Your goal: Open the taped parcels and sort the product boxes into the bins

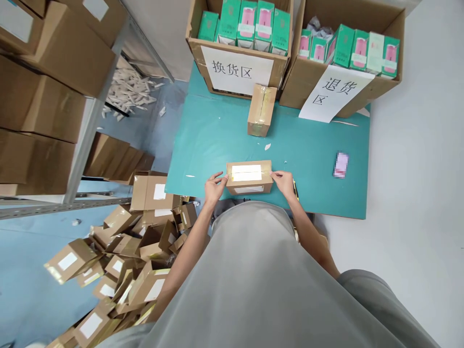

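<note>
A closed cardboard box [249, 187] lies at the table's near edge, with a white label on its top and another on its near side. Clear tape runs along the top. At its left end, my left hand [214, 186] holds the edge with thumb and fingertips. My right hand [284, 182] pinches the upper right edge, its other fingers curled. Just beside the right hand, a yellow and black cutter [296, 190] lies partly hidden. Farther back, a second taped cardboard box [261, 110] rests against a big carton.
Two big open cartons [232, 67] [311, 87] with paper signs hold several green boxes at the back of the green table [213, 130]. A blurred phone [340, 164] lies right. Opened cartons [119, 261] pile on the floor left, beside a loaded shelf [90, 121].
</note>
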Available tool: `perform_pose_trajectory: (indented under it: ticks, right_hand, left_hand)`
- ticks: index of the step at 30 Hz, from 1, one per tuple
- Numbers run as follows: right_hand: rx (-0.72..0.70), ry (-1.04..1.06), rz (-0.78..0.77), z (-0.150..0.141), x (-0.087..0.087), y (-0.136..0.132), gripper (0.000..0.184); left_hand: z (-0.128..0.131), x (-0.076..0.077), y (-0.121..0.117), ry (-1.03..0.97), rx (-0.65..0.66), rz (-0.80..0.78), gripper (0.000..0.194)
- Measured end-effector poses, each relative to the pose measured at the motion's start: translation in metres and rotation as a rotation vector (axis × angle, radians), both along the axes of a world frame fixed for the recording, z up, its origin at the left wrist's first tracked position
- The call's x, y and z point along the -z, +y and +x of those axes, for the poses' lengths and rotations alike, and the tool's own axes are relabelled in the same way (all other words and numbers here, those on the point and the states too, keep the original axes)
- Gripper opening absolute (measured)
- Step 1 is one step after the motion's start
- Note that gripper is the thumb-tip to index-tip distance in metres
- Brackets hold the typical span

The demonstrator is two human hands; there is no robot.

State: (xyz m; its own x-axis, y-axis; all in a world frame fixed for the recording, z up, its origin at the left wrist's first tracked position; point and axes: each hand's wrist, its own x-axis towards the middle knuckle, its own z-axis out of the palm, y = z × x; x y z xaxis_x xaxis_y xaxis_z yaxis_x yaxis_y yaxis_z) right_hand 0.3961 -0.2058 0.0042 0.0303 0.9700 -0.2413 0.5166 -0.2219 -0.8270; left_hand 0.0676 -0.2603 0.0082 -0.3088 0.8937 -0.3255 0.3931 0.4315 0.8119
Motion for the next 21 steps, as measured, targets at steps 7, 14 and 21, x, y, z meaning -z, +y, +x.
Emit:
perform_pose_trajectory:
  ticks: [7, 14, 21]
  right_hand:
    - [-0.092, 0.006, -0.092, 0.012, 0.007, -0.003, 0.037]
    - [-0.102, 0.143, -0.212, 0.029, 0.019, -0.03, 0.048]
    - [-0.035, 0.175, -0.243, 0.043, 0.04, -0.057, 0.056]
  left_hand:
    - [0.0, 0.011, -0.016, -0.062, 0.043, -0.027, 0.045]
    - [-0.003, 0.015, -0.046, -0.214, -0.003, -0.134, 0.052]
    - [0.004, 0.031, -0.061, -0.219, -0.011, -0.193, 0.046]
